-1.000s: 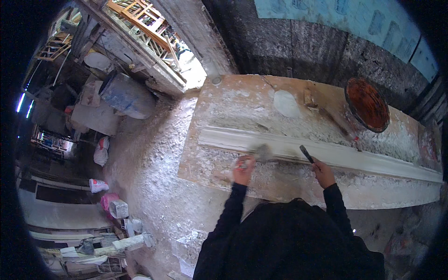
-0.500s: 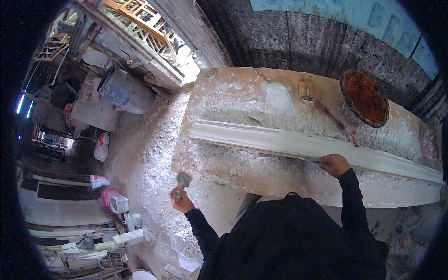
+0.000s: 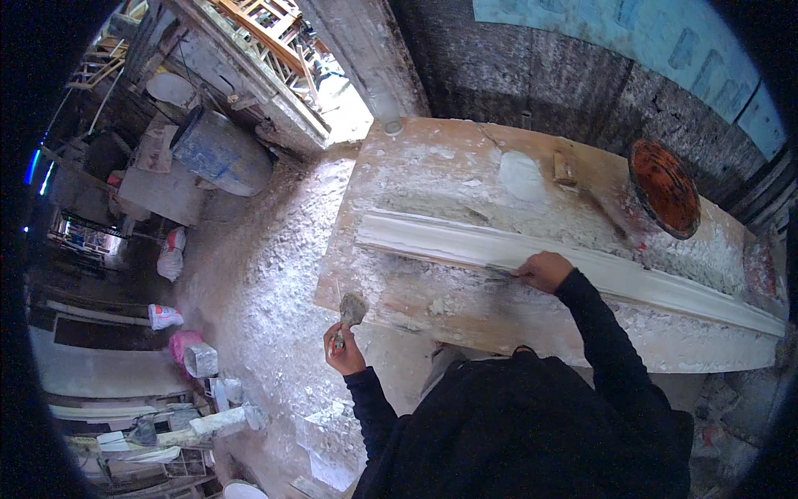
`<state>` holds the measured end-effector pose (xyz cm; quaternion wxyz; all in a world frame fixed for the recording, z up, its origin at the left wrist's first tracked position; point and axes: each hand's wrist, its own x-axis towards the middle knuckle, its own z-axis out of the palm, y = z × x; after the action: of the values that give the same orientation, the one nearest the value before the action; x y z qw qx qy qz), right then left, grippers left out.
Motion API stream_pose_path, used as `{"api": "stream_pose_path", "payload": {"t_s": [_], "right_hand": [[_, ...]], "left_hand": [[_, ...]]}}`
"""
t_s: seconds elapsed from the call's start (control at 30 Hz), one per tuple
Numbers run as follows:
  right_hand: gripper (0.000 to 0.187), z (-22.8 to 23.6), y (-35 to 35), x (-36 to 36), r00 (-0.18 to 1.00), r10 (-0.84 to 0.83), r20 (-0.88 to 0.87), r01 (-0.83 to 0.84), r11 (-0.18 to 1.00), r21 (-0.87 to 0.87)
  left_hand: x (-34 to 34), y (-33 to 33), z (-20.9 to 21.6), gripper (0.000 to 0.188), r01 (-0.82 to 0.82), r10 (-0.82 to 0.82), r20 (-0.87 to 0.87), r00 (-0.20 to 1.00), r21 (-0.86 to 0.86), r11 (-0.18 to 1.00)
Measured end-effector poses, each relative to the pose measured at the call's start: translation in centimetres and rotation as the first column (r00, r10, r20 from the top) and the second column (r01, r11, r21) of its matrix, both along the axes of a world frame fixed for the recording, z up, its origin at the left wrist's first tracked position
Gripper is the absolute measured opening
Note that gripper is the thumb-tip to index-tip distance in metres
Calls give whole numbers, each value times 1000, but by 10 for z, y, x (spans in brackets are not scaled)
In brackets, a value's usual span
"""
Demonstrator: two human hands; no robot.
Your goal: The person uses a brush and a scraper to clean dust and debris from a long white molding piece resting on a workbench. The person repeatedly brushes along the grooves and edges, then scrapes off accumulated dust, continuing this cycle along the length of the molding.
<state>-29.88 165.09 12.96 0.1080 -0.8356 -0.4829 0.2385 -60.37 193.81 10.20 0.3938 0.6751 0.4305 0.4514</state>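
Note:
A long white plaster molding (image 3: 465,243) lies lengthwise across the plaster-covered table (image 3: 490,320). My right hand (image 3: 544,272) is closed at its near edge, around a thin flat dark scraper (image 3: 497,273) that points left along that edge; the hand hides most of the scraper. My left hand (image 3: 344,353) is off the table's near left corner, wrapped around the handle of a short tool with a broad grey head (image 3: 353,308). The head points up and looks caked with plaster; I cannot tell whether it is a brush or a putty knife.
An orange-lined bowl (image 3: 665,187) sits tilted-looking at the table's far right. Near the back edge are a white plaster lump (image 3: 521,176), a small wooden block (image 3: 565,168) and a clear jar (image 3: 387,115). A blue drum (image 3: 223,154) and white sacks (image 3: 171,254) stand to the left.
My right hand has slid left along the molding's near edge with the scraper. The left hand has shifted slightly right, its tool now held upright. The view has moved a little.

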Motion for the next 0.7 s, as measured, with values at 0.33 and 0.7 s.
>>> {"api": "stream_pose_path", "payload": {"t_s": [0.33, 0.7], "right_hand": [[24, -19, 208, -33, 995, 94, -35, -84, 971, 225], [30, 14, 112, -25, 918, -180, -355, 342, 813, 471]], "left_hand": [[0, 45, 6, 14, 39, -24, 118, 993, -120, 992], [78, 0, -2, 14, 524, -337, 437, 834, -437, 731]]}}
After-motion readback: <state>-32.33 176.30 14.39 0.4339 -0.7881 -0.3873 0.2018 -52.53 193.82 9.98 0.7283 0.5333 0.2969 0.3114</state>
